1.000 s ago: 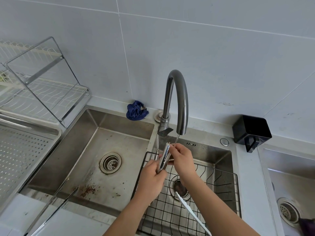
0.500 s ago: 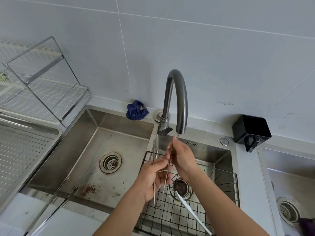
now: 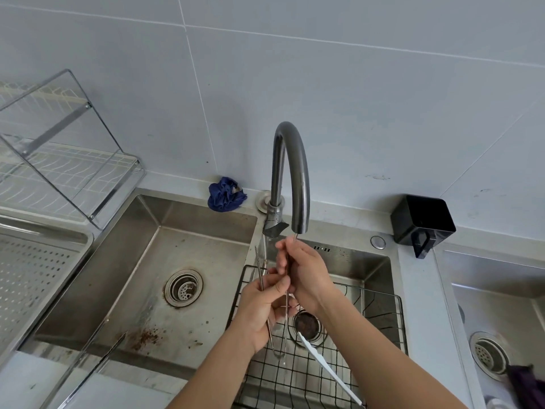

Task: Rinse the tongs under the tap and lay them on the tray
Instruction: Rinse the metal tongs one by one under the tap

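Tongs (image 3: pixel 259 270) hang upright under the tap (image 3: pixel 290 172), over the wire basket (image 3: pixel 401 320) in the right basin (image 3: pixel 354 267), their bend at the bottom and the two thin arms spread upward. The left hand (image 3: pixel 262 308) grips one arm, fingers curled round it, so the middle of that arm is hidden in the palm; only its tip above and a stretch below show. The right hand (image 3: pixel 306 276) pinches the other arm high up, fingers closed on it just below the tap's mouth, covering most of its upper length. Whether water runs is hard to make out: only a faint glassy streak shows beside the tap's base. The perforated tray (image 3: pixel 29 276) lies well to the left, beyond the left basin (image 3: pixel 206 219), cut off at the edge of view. A white utensil (image 3: pixel 324 364) lies slanted on the basket, its lower end passing behind the right forearm. A blue cloth (image 3: pixel 225 194) sits on the surface (image 3: pixel 339 215) behind the sink, a black holder (image 3: pixel 421 219) further right. At far right a second sink (image 3: pixel 501 278) and a purple cloth (image 3: pixel 528 385) are only partly in view.
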The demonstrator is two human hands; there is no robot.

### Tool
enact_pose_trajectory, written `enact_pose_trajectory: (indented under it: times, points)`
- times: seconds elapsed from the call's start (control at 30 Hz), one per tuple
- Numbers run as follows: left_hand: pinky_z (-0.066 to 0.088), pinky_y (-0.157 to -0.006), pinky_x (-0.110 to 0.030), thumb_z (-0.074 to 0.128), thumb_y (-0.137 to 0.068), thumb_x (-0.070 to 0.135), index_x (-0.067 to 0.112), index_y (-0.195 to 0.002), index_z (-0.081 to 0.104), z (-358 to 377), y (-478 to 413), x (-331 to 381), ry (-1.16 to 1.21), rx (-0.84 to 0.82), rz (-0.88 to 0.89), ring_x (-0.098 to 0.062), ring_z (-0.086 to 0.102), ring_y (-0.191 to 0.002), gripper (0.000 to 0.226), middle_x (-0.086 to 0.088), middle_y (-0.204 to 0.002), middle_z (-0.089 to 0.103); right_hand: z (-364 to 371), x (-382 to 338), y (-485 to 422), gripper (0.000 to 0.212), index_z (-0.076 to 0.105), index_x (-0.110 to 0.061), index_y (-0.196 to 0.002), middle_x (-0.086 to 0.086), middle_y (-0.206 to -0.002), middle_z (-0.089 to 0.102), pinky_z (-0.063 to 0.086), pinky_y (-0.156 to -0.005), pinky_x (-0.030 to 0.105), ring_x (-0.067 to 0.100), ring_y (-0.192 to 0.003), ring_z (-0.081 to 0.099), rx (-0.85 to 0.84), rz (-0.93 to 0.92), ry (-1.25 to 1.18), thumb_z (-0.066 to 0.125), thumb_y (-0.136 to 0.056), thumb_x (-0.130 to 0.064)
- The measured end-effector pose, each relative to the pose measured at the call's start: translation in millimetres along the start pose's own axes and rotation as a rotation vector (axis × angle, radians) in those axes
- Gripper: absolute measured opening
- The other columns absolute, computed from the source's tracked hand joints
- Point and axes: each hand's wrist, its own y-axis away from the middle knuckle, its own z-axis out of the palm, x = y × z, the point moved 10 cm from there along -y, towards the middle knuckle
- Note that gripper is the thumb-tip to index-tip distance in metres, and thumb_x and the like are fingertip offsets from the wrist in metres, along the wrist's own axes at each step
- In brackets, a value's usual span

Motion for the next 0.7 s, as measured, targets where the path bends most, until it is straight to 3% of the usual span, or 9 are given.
enact_pose_trajectory:
  times: [0.1,0.23,0.3,0.37,0.43,0.5,0.57,0.6,0.7]
  points:
    - [0.054,-0.054,-0.033,0.074,-0.08,0.015,-0.002,-0.102,0.071,4.3,-8.0,15.7,0.02,-0.035,0.013,-0.024,0.063,-0.065,0.028,-0.017,-0.083,0.066,7.3,0.6,4.9,0.022,0.061,-0.012,-0.126,0.008,-0.1,0.073,0.055,-0.053,0.021,0.017,-0.077,0.071,-0.112,-0.002,0.086,0.054,-0.105,-0.013]
    - [0.053,-0.072,-0.035,0.058,-0.094,0.024,0.012,-0.118,0.072,16.2,-20.8,25.6,0.025,-0.109,-0.019,-0.025,0.066,-0.09,0.03,-0.013,-0.106,0.071,19.9,-4.8,10.3,0.061,0.041,-0.034,-0.152,-0.022,-0.133,0.061,0.049,-0.095,0.015,-0.006,-0.117,0.059,-0.181,-0.017,0.475,0.046,-0.096,-0.057]
    - [0.056,-0.074,-0.033,0.051,-0.098,0.031,0.02,-0.113,0.076,23.2,-25.0,26.4,0.016,-0.122,-0.04,-0.024,0.071,-0.099,0.031,-0.01,-0.116,0.074,19.0,-14.5,11.6,0.064,0.037,-0.02,-0.155,-0.006,-0.149,0.05,0.037,-0.096,0.001,-0.011,-0.128,0.048,-0.14,-0.148,0.595,0.045,-0.1,-0.052]
    - [0.058,-0.069,-0.03,0.051,-0.096,0.043,0.026,-0.106,0.079,32.6,-25.8,24.4,-0.026,-0.131,-0.064,-0.019,0.073,-0.101,0.034,-0.005,-0.115,0.076,16.4,-28.5,14.6,0.046,0.049,-0.006,-0.141,0.015,-0.145,0.049,0.033,-0.088,-0.004,-0.005,-0.124,0.042,-0.064,-0.304,0.661,0.042,-0.108,-0.037]
    - [0.053,-0.057,-0.028,0.058,-0.09,0.055,0.023,-0.095,0.08,34.1,-28.5,23.5,-0.122,-0.072,-0.065,-0.02,0.073,-0.078,0.039,-0.004,-0.097,0.077,15.3,-32.9,16.5,0.027,0.058,-0.03,-0.127,0.014,-0.122,0.056,0.041,-0.089,0.008,0.011,-0.105,0.057,-0.014,-0.314,0.621,0.041,-0.108,-0.039]
    - [0.046,-0.051,-0.029,0.065,-0.086,0.057,0.018,-0.085,0.077,32.2,-32.4,27.7,-0.204,0.012,-0.038,-0.02,0.062,-0.06,0.041,-0.011,-0.079,0.067,6.5,-29.1,17.0,0.019,0.051,-0.043,-0.116,0.009,-0.115,0.055,0.047,-0.094,0.037,0.024,-0.1,0.058,0.046,-0.286,0.536,0.043,-0.103,-0.054]
    - [0.051,-0.059,-0.033,0.067,-0.089,0.045,0.011,-0.086,0.075,30.6,-37.3,34.8,-0.128,0.074,0.018,-0.025,0.065,-0.065,0.035,-0.02,-0.079,0.068,0.0,-18.7,22.9,0.055,0.047,-0.026,-0.138,0.006,-0.136,0.059,0.048,-0.106,0.045,0.026,-0.123,0.059,0.049,-0.251,0.516,0.043,-0.098,-0.064]
    - [0.052,-0.057,-0.032,0.069,-0.091,0.036,0.009,-0.085,0.071,31.1,-39.9,39.6,-0.055,0.083,0.064,-0.024,0.064,-0.061,0.027,-0.018,-0.072,0.067,-1.9,-11.7,26.9,0.063,0.044,-0.025,-0.145,-0.001,-0.135,0.064,0.054,-0.101,0.038,0.02,-0.122,0.063,0.025,-0.234,0.507,0.043,-0.097,-0.066]
    - [0.05,-0.051,-0.03,0.074,-0.088,0.009,0.009,-0.09,0.059,38.7,-44.8,49.1,0.032,0.029,0.163,-0.019,0.054,-0.05,0.015,-0.007,-0.059,0.055,-6.4,4.9,34.9,0.052,0.049,-0.029,-0.14,-0.013,-0.082,0.074,0.051,-0.047,0.019,0.007,-0.058,0.069,-0.008,-0.168,0.56,0.048,-0.097,-0.059]
